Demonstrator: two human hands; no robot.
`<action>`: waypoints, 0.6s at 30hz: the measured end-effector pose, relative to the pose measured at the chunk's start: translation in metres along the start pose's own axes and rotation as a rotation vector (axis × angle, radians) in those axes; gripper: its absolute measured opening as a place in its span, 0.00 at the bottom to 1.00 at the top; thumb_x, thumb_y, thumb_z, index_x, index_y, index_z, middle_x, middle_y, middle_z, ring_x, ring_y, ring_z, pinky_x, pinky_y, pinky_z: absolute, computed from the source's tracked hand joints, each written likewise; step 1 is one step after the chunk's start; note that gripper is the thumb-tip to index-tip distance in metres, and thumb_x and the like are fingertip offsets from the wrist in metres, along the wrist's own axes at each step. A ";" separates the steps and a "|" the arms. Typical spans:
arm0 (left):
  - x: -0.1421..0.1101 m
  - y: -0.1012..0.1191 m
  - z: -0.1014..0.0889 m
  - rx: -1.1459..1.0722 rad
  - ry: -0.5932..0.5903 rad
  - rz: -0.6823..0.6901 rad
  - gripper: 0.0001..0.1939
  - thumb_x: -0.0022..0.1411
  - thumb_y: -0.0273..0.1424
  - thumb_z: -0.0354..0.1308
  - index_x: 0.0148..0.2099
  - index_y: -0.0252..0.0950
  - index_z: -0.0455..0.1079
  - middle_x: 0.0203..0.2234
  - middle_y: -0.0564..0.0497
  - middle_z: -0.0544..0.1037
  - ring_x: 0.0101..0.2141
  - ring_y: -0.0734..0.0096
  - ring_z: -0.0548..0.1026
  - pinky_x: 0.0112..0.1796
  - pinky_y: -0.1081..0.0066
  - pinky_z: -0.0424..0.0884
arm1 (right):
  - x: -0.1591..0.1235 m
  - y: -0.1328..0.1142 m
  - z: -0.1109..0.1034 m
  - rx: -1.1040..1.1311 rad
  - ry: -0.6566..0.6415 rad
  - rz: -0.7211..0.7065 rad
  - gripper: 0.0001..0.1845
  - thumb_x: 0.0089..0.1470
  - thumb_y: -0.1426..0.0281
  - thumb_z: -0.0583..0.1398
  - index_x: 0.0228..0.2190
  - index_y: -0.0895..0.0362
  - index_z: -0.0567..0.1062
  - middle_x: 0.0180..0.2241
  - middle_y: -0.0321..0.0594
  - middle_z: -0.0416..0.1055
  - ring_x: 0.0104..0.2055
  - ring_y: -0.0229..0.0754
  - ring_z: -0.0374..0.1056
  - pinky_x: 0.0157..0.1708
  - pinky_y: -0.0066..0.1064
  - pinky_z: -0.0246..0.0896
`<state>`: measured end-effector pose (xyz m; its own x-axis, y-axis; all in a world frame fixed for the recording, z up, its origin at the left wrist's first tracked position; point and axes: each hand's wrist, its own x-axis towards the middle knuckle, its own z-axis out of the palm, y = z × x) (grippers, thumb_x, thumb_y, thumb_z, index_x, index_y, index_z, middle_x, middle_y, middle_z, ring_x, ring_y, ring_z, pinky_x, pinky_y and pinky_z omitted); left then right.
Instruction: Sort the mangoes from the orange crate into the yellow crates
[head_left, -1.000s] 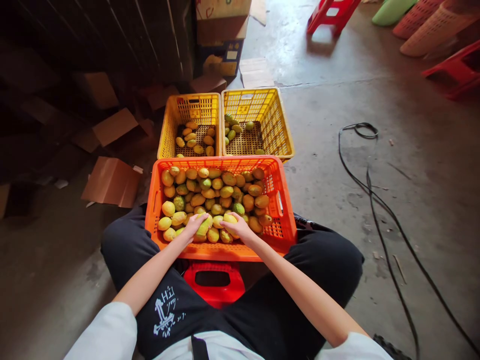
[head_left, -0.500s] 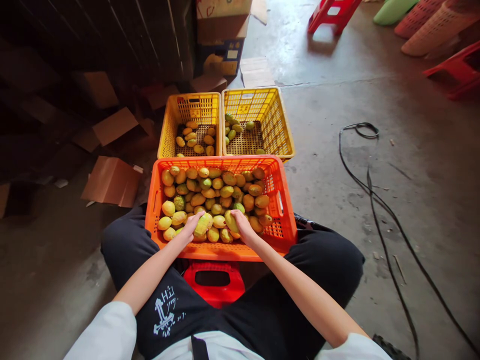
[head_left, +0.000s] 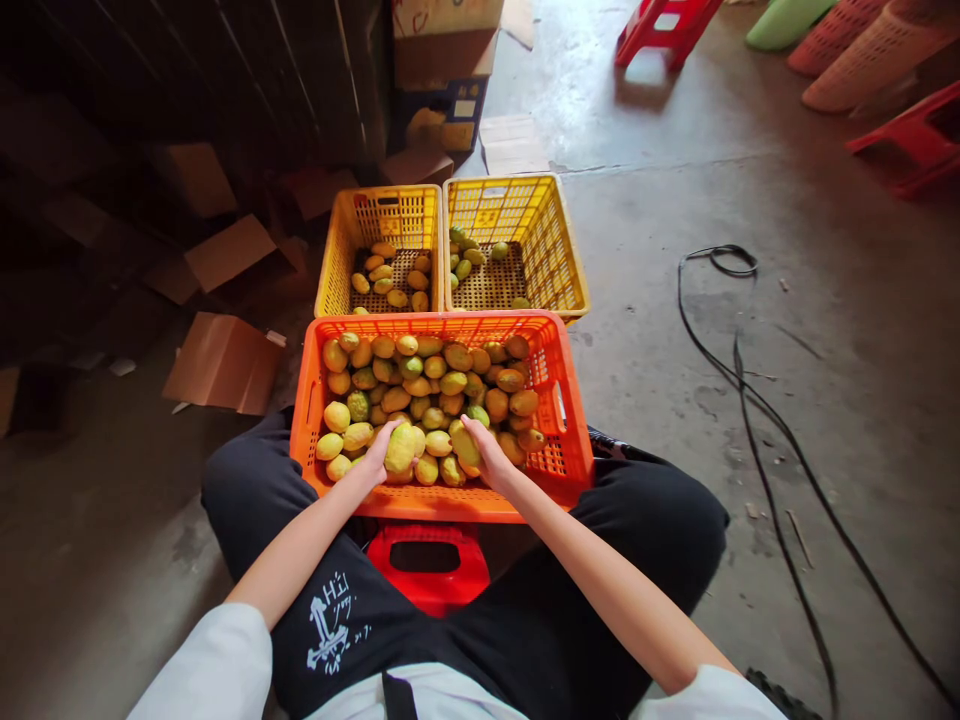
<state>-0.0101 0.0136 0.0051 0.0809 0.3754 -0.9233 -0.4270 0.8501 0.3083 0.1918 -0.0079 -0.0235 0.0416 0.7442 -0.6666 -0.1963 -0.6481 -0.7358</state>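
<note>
An orange plastic crate stands across my knees, holding many yellow, green and brownish mangoes. At the crate's near side, my left hand is closed round a yellow-green mango, with the thumb on top and the fingers mostly hidden beneath. To its right, my right hand grips another yellow-green mango, its thumb along the upper side. Both held mangoes are just above the pile, apart from each other.
Beyond the orange crate stand a left yellow crate and a right yellow crate, each with some fruit. A red stool shows below. Cardboard lies left; a black cable runs across the floor at right.
The mango in my left hand has turned and now shows a different side, with my thumb shifted on it. My right hand has tilted its mango slightly. The crates are unmoved.
</note>
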 end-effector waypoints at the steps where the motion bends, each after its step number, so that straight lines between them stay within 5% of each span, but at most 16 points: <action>1: 0.000 0.000 0.000 -0.001 -0.014 -0.009 0.17 0.72 0.43 0.64 0.48 0.33 0.74 0.29 0.46 0.83 0.27 0.60 0.84 0.29 0.65 0.83 | -0.001 0.000 0.000 -0.006 0.003 -0.009 0.31 0.44 0.39 0.69 0.33 0.50 0.69 0.27 0.34 0.72 0.31 0.44 0.73 0.27 0.31 0.67; 6: 0.005 -0.003 -0.005 0.104 -0.076 0.082 0.18 0.65 0.41 0.73 0.46 0.35 0.74 0.31 0.46 0.84 0.31 0.58 0.86 0.32 0.64 0.85 | -0.001 0.003 -0.002 -0.159 0.098 -0.064 0.32 0.33 0.46 0.76 0.32 0.50 0.70 0.27 0.31 0.70 0.31 0.41 0.67 0.30 0.31 0.66; 11: 0.009 -0.005 -0.012 0.144 -0.116 0.142 0.20 0.58 0.33 0.80 0.42 0.38 0.71 0.33 0.45 0.85 0.35 0.55 0.87 0.35 0.64 0.84 | 0.002 0.009 -0.003 -0.151 0.054 -0.012 0.31 0.34 0.51 0.75 0.33 0.49 0.67 0.26 0.29 0.69 0.30 0.43 0.70 0.28 0.33 0.68; 18: 0.015 -0.008 -0.012 0.188 -0.040 0.176 0.15 0.63 0.38 0.72 0.41 0.38 0.71 0.27 0.49 0.82 0.28 0.62 0.84 0.28 0.69 0.81 | 0.000 0.006 0.000 -0.025 0.066 0.105 0.29 0.39 0.58 0.75 0.34 0.47 0.63 0.23 0.29 0.71 0.25 0.44 0.73 0.21 0.32 0.68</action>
<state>-0.0167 0.0079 -0.0135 0.0572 0.5346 -0.8432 -0.2627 0.8228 0.5039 0.1908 -0.0117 -0.0276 0.0871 0.6599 -0.7463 -0.1782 -0.7267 -0.6634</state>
